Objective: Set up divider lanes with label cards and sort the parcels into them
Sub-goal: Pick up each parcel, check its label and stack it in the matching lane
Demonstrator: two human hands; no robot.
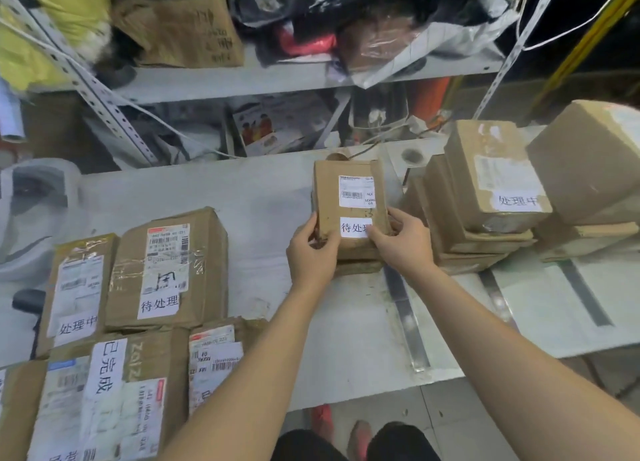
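Both hands hold a small brown parcel (pixel 349 197) with a white shipping label and a white card reading 待处理, at the table's middle. My left hand (pixel 311 249) grips its lower left corner. My right hand (pixel 401 239) grips its lower right edge, thumb on the card. The parcel rests on top of another flat parcel (pixel 356 265). A clear divider strip (pixel 407 315) lies on the table just right of this pile. A second strip (pixel 495 294) lies further right.
To the right stands a stack of parcels (pixel 485 183) marked 处理中, with larger boxes (pixel 588 163) beyond. Several labelled parcels (pixel 166 270) crowd the table's left front. Cluttered metal shelves (pixel 242 80) rise behind the white table (pixel 221 190).
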